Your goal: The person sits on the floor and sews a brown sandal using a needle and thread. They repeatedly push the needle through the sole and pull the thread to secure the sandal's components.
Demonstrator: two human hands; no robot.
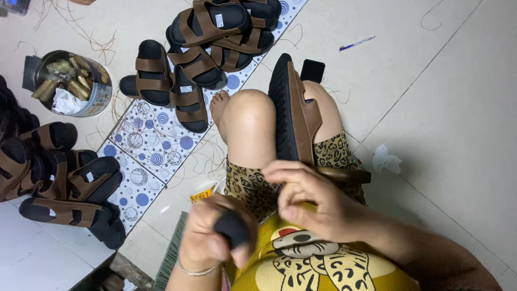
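Closest to the lens: left hand [212,237], fingers curled tight round a small black rounded piece [232,228], held just above the yellow printed shirt [301,267]. Right hand [309,199] just beside it, slightly higher, fingers bent and pressed together near the heel end of a black-soled sandal with brown straps [295,116]; whether pinching a strap, a thread or nothing, cannot tell. Sandal wedged on edge between the bare knees, sole facing left, toe pointing away, heel end reaching down to the right hand's fingertips. Black piece in the left hand apart from the sandal, lower and to its left. Thin bracelet [198,271] on the left wrist. Leopard-print shorts [253,188] beneath both hands.

Farther out on the tiled floor: heap of matching brown-strapped sandals [215,37] on a patterned mat [156,145] with blue dots, another pile [54,178] at the left edge, round metal tin [72,83] full of small odds and ends, a pen [356,43], a crumpled tissue [385,159].
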